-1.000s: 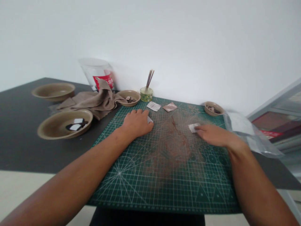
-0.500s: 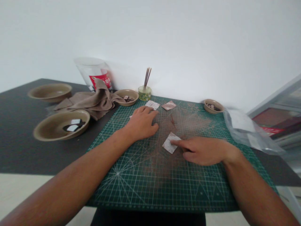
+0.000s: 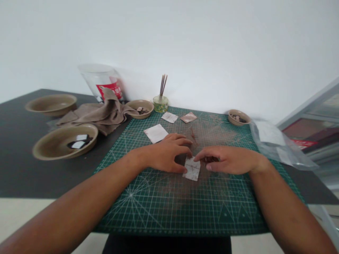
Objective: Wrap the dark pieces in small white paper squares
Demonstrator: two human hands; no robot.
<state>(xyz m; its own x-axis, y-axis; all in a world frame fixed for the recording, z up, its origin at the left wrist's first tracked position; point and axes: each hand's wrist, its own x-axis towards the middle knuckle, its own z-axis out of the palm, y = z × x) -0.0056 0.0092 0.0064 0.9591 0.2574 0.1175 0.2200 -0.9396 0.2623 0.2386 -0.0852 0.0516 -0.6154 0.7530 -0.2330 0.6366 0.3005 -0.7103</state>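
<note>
A small white square piece (image 3: 191, 170) with brown speckles and a dark line across it lies flat on the green cutting mat (image 3: 148, 211). At its left edge is my left hand (image 3: 165, 155), thumb and index finger spread apart, their tips at or touching the piece. My right hand (image 3: 227, 159) rests the index fingertip near the piece's upper right corner; its thumb is apart and the other fingers curl under. Up and left lies a larger white square (image 3: 155, 133), partly behind my left hand. Farther back are another white square (image 3: 170, 117) and a brown-smeared square (image 3: 189, 117).
Brown dust marks the mat. Small bowls with bits in them (image 3: 143, 101) (image 3: 239, 113) stand at the back. On the left are two larger bowls (image 3: 39, 150) (image 3: 51, 109), a brown cloth (image 3: 103, 116) and a clear tub (image 3: 92, 77). A reed diffuser (image 3: 160, 104) and a plastic bag (image 3: 286, 148) are also there.
My left hand has come right and nearer, from the far squares to the speckled piece, uncovering the larger white square. The speckled piece has turned and shifted slightly nearer.
</note>
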